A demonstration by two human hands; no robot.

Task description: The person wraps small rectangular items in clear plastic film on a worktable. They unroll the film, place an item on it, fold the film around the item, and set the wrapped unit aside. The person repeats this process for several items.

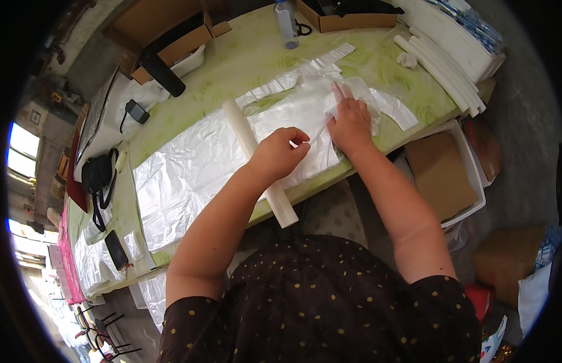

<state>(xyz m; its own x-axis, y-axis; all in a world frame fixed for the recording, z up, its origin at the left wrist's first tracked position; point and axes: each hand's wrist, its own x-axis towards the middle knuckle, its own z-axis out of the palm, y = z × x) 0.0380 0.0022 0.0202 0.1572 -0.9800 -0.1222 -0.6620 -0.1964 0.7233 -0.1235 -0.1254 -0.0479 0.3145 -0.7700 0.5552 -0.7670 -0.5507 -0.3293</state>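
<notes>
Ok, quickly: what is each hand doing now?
Left hand: fingers pinched shut on the plastic bag.
Right hand: open, flat on the bag.

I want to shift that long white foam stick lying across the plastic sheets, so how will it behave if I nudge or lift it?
The white foam stick looks round, so a sideways nudge would probably roll it over the slick plastic sheets. One end overhangs the table edge, so it may tip off. It likely weighs little and flexes somewhat. The left hand is nearest.
</notes>
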